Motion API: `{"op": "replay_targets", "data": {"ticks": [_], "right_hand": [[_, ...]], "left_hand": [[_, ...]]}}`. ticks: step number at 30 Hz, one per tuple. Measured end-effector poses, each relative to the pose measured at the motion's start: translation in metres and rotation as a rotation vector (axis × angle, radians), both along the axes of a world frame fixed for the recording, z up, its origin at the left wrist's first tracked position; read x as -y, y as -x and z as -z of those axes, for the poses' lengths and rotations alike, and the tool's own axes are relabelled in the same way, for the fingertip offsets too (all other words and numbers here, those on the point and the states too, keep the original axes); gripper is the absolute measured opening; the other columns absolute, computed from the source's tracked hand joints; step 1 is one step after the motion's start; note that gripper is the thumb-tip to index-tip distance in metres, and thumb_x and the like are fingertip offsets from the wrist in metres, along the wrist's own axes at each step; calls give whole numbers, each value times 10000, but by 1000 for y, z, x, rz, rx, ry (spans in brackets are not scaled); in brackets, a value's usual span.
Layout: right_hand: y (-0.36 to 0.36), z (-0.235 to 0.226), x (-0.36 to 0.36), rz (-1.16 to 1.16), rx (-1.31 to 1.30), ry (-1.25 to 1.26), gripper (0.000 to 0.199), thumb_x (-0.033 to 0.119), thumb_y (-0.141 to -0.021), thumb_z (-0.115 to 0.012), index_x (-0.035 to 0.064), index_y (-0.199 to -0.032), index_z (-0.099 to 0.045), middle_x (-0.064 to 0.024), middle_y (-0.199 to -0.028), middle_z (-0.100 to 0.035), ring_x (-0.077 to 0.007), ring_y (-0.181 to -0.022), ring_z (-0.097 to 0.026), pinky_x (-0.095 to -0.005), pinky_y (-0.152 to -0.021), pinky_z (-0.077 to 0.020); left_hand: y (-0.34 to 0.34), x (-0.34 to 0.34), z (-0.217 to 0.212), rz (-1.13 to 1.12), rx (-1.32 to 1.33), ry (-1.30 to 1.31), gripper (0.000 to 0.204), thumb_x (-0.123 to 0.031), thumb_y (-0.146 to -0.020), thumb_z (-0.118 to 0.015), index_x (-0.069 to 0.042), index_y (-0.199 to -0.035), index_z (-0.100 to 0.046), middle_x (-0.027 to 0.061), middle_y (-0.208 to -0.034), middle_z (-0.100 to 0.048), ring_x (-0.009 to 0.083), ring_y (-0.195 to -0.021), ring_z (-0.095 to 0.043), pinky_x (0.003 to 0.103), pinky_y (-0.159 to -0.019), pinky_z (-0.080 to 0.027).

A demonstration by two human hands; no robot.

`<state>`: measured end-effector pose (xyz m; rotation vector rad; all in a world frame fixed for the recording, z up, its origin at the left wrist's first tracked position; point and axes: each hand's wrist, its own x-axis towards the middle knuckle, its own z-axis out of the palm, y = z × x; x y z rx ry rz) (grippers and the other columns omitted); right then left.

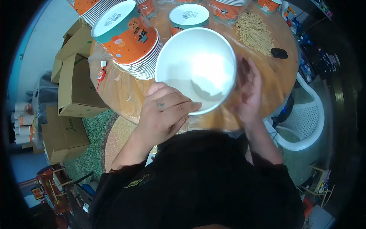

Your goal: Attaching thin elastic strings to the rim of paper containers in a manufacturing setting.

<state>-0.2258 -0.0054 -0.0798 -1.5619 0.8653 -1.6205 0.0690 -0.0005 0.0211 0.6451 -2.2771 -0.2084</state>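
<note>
A large white paper tub (177, 61) is tilted so that its open mouth and bare white inside face me. My left hand (164, 110) pinches its near rim, with the fingers over the edge. Beside the tub's right wall, my right hand (249, 91) is open, its fingers stretched and somewhat blurred. Whether the right fingertips touch the outer wall I cannot tell. Just left of the tub stands an upside-down stack of orange paper tubs (127, 45) with a white and teal base on top. Another upturned tub (188, 17) sits behind.
A bundle of beige strings (254, 32) and a small black item (279, 53) lie on the round, plastic-covered table (126, 95). More stacked tubs (227, 11) line its far side. Cardboard boxes (80, 84) stand at left, a white plastic chair (305, 122) at right.
</note>
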Motion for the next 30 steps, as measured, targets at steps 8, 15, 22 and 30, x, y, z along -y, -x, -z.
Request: {"op": "replay_targets", "data": {"ticks": [8,15,22,30], "right_hand": [[-23,-11,-10,-101,-258,-176,1632,274,-449,-1186,121,-1762,-228,-171,-1751,-392,-349,-1622,-428,-532,-1324,-398],[-6,4,-21,-95,-61,-274,1509,198,-555,-1157,122,-1738,-223,-137,-1652,-508,-287,-1503,-570,-493,-1245,-489],[0,-6,-12,-276,-86,-287,1410,132,-612,-1130,83,-1747,-295,-125,-1691,-491,-278,-1547,-513,-481,-1299,-422],[50,23,49,383,-475,-306,261,112,-933,-872,30,-1172,-803,-131,-1201,-814,-232,-1067,-792,-383,-908,-625]], "left_hand": [[5,-11,3,35,-16,18,422,-304,-793,-965,-108,-1138,-818,25,-983,-765,249,-940,-736,422,-866,-517],[-31,7,7,-96,-163,114,547,-364,-805,-959,-78,-1230,-769,146,-1338,-748,374,-1374,-676,573,-1126,-538],[-37,0,-4,-50,105,103,308,-201,-788,-876,-135,-1086,-839,42,-1072,-794,279,-1159,-754,518,-1095,-518],[-21,-3,6,-105,139,57,375,-214,-804,-943,-110,-1150,-840,-2,-857,-724,223,-802,-698,391,-788,-508]]}}
